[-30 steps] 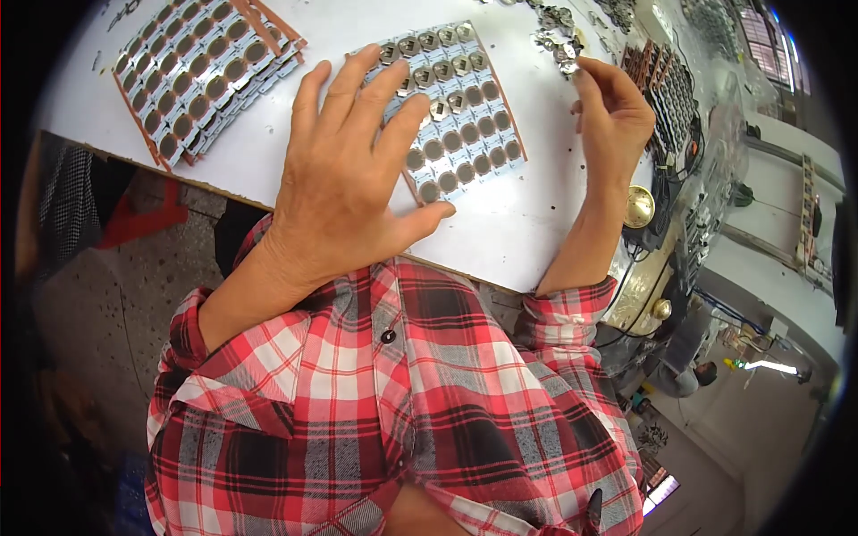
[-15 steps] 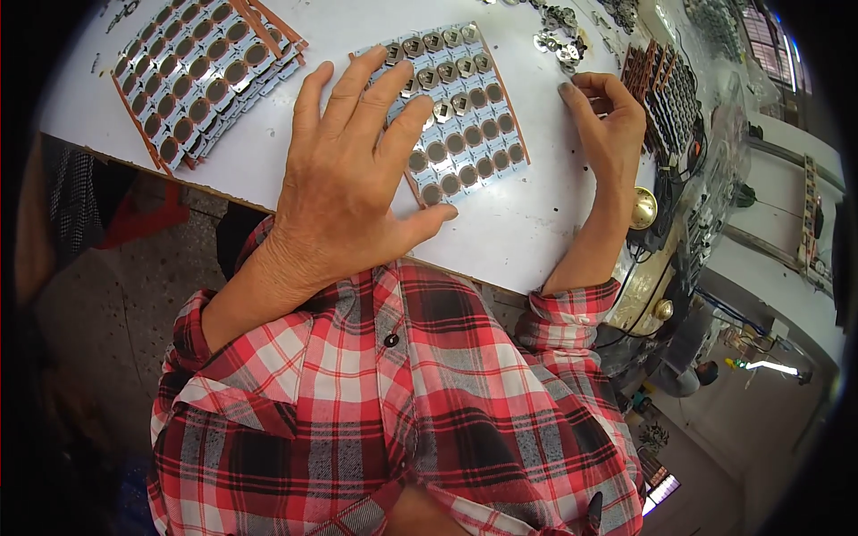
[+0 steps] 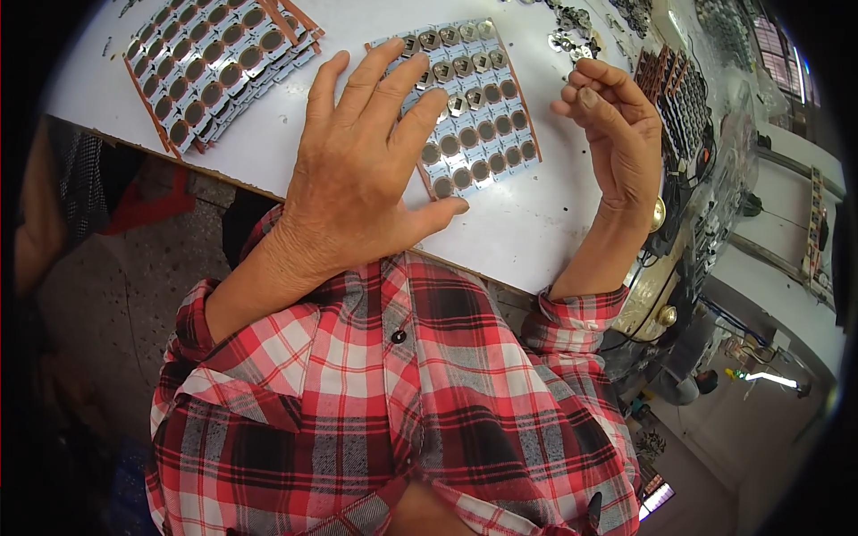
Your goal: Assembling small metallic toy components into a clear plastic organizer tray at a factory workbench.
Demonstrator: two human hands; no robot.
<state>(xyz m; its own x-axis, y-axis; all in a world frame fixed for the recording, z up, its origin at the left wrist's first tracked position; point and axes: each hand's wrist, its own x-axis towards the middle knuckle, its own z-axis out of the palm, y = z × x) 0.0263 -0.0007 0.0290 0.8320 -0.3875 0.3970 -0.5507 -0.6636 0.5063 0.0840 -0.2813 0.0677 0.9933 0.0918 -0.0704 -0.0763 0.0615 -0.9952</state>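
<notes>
A pale blue circuit-board panel [image 3: 483, 131] with brown edge strips lies on the white table. Small shiny metal clips [image 3: 463, 67] cover the round pads in its far rows; the nearer rows show bare dark discs. My left hand [image 3: 357, 170] rests spread across the panel's left side, hiding part of it, with no object visible in its fingers. To the right of the panel, my right hand [image 3: 621, 134] is raised with fingers curled and the thumb against them. What is in that pinch, if anything, is too small to tell.
A stack of similar panels [image 3: 210, 76] sits at the far left, and another stack [image 3: 677, 103] at the right. Loose metal clips [image 3: 572, 40] are heaped at the far side. Cables, clear plastic and a brass-coloured knob [image 3: 658, 214] border the table's right. A person [image 3: 684, 386] is in the background.
My right hand has lifted and turned, its fingers closing up toward the thumb. My left hand stays on the panel. The whole view has shifted slightly.
</notes>
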